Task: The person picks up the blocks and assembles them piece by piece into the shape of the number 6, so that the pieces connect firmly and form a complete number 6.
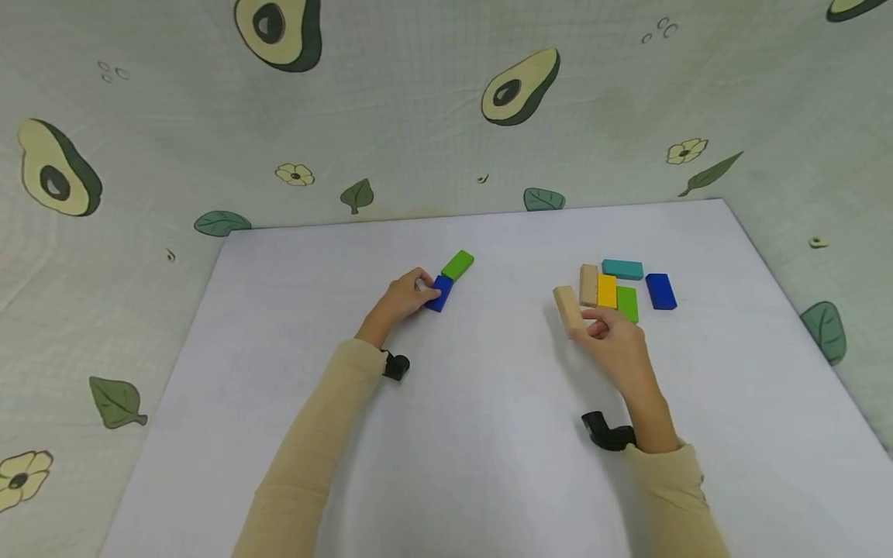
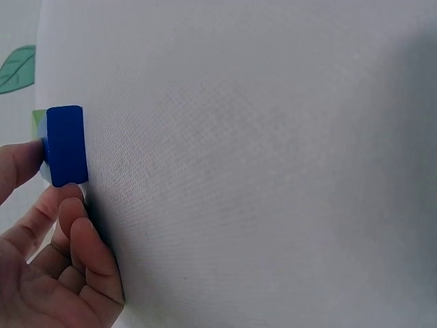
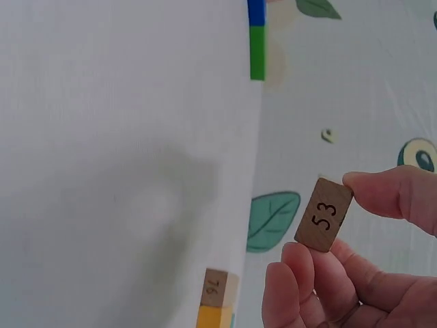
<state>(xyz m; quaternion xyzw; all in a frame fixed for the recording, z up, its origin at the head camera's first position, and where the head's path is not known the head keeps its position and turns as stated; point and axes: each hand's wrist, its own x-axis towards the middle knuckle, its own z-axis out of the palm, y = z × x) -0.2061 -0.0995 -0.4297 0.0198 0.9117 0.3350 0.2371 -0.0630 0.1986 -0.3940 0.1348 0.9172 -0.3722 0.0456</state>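
On the white table, my left hand (image 1: 407, 295) pinches a blue block (image 1: 439, 294) between thumb and fingers. The far end of this block meets a green block (image 1: 457, 265) lying in line with it. My right hand (image 1: 616, 345) holds a plain wooden block (image 1: 568, 308) above the table, its shadow falling to the left. In the right wrist view the end of that wooden block (image 3: 324, 214) bears the number 53, with the thumb on one side and fingers on the other. The left wrist view shows the blue block (image 2: 66, 145) end-on.
Right of the raised block lie another wooden block (image 1: 589, 285), a yellow block (image 1: 607, 292) and a green block (image 1: 627, 304) side by side. A teal block (image 1: 622, 270) lies behind them, a second blue block (image 1: 661, 291) farther right. Avocado-print cloth (image 1: 418, 116) hangs behind the table.
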